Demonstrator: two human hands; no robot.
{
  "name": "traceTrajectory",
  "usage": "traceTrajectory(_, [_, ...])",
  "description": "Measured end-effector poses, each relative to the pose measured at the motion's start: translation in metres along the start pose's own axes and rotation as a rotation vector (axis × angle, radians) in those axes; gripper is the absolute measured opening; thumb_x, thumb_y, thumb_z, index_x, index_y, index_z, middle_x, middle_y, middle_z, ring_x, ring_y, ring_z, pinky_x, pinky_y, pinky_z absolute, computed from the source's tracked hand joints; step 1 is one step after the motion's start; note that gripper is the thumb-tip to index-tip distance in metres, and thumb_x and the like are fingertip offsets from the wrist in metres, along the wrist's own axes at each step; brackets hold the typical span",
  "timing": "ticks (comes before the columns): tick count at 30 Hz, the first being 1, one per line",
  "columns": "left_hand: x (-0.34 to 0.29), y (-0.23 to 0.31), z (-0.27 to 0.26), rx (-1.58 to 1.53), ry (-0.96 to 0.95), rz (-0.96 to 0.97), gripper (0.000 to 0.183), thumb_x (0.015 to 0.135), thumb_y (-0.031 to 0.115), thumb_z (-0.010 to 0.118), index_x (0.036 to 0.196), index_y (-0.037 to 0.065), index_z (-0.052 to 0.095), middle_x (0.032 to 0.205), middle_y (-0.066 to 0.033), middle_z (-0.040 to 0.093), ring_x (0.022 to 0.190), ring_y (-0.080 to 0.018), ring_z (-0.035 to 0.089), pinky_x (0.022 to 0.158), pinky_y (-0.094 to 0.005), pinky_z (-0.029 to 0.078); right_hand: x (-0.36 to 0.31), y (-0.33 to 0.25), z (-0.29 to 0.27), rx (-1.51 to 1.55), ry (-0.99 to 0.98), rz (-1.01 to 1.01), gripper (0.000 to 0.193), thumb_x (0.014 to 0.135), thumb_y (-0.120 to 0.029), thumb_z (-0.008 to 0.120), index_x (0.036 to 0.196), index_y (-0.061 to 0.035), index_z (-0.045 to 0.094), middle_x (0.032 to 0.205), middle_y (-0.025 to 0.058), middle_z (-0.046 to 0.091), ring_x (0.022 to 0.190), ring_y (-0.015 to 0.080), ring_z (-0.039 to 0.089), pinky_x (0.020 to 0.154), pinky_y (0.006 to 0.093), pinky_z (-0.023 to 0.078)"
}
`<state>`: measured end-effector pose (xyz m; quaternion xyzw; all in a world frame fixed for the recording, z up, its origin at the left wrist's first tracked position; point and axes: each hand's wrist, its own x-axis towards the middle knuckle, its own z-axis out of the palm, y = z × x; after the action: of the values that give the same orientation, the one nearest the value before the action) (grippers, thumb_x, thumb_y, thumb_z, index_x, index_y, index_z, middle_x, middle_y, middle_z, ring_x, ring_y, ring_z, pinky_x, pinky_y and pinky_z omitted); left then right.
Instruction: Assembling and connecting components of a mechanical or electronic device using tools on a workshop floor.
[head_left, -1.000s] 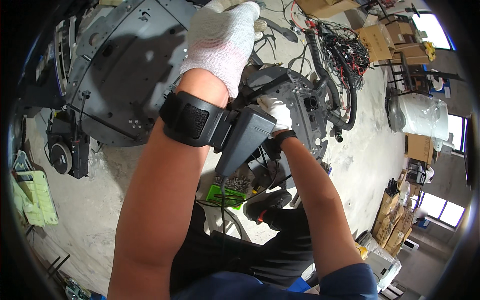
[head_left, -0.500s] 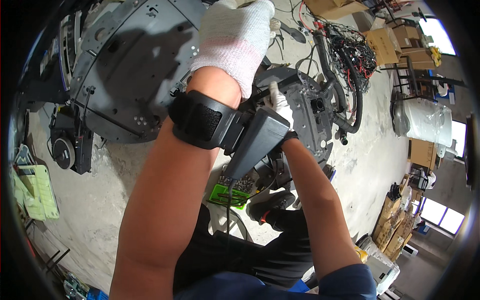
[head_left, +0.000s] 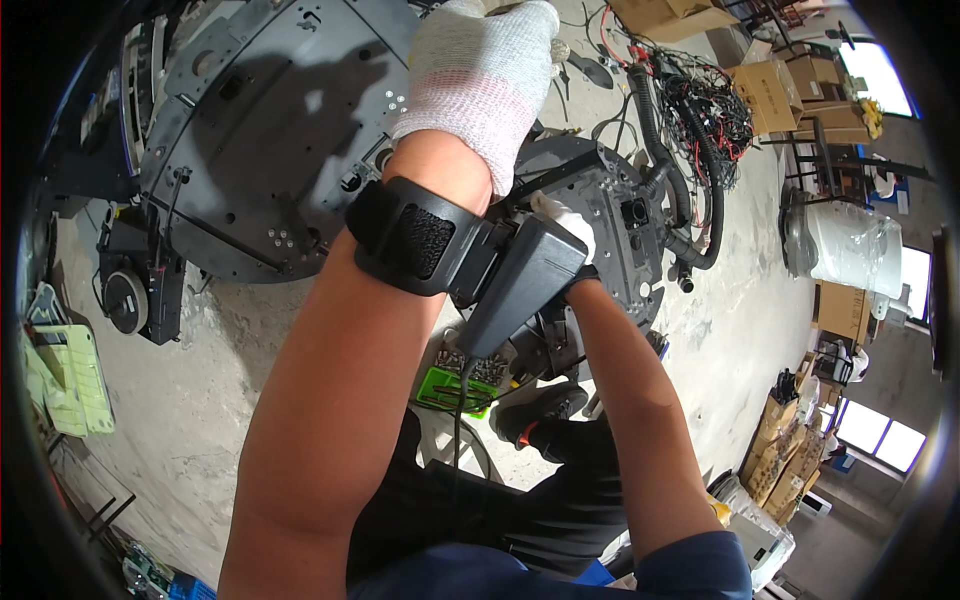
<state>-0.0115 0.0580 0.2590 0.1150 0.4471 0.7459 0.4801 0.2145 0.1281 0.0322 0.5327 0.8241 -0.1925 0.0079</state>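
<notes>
Grip unclear: gloved left hand (head_left: pixel 485 75), right hand (head_left: pixel 565 215) on round dark-grey chassis (head_left: pixel 600 200)

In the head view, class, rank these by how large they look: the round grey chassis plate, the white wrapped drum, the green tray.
1. Round grey chassis plate, largest by far.
2. White wrapped drum.
3. Green tray, smallest, and partly hidden by the forearm, so unsure.
The drum stands farther off, so its true size may differ.

Two gloved hands counted: left hand (head_left: pixel 485 75), right hand (head_left: pixel 562 213). One black wrist strap (head_left: pixel 415 238). Two round grey machine bodies seen: large chassis (head_left: pixel 260 130), smaller housing (head_left: pixel 610 205). One green tray (head_left: pixel 455 392). One white wrapped drum (head_left: pixel 842 245).
</notes>
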Motion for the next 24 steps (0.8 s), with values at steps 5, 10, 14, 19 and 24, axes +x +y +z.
traceTrajectory(5, [-0.001,0.001,0.003,-0.005,0.025,-0.011,0.02,0.094,0.016,0.061,0.111,0.005,0.064,0.082,-0.0008,0.064,0.066,-0.0094,0.06,0.056,-0.0217,0.047,0.004,-0.005,-0.009,-0.038,-0.087,-0.094,0.037,0.097,-0.04,0.046,0.105,-0.0126,0.069,0.1,0.0192,0.069,0.091,0.0407,0.066,0.082,0.0475,0.052])
traceTrajectory(10, [0.0,0.002,0.002,0.016,0.012,0.005,0.018,0.094,0.015,0.061,0.109,0.005,0.065,0.083,-0.0007,0.065,0.067,-0.0092,0.061,0.056,-0.0216,0.047,0.01,-0.013,-0.003,0.057,-0.096,0.068,0.051,0.098,-0.046,0.041,0.091,-0.0057,0.072,0.09,0.0211,0.069,0.09,0.042,0.065,0.083,0.0471,0.052])
traceTrajectory(14, [0.0,0.0,0.002,-0.022,0.01,0.013,0.017,0.094,0.014,0.06,0.109,0.006,0.065,0.082,0.0,0.065,0.067,-0.0088,0.061,0.056,-0.0215,0.047,0.014,-0.005,-0.002,0.218,-0.089,0.179,0.051,0.097,-0.045,0.042,0.091,-0.0054,0.073,0.088,0.0217,0.069,0.092,0.041,0.065,0.083,0.0481,0.051])
traceTrajectory(19, [0.0,0.002,0.003,0.01,0.015,0.001,0.017,0.094,0.014,0.06,0.109,0.006,0.065,0.082,0.0005,0.065,0.067,-0.0086,0.062,0.055,-0.0212,0.046,0.016,0.001,-0.002,0.008,-0.075,-0.081,0.029,0.092,-0.028,0.051,0.101,-0.0089,0.071,0.097,0.0214,0.069,0.095,0.0408,0.065,0.081,0.0482,0.052])
traceTrajectory(24, [0.001,0.0,0.003,-0.025,0.021,0.013,0.016,0.094,0.013,0.06,0.108,0.006,0.065,0.082,0.0005,0.065,0.067,-0.0085,0.062,0.054,-0.0209,0.046,0.012,-0.01,-0.017,-0.35,-0.199,-0.098,0.021,0.087,-0.018,0.056,0.102,-0.0104,0.069,0.101,0.0196,0.07,0.095,0.0394,0.067,0.08,0.0471,0.055])
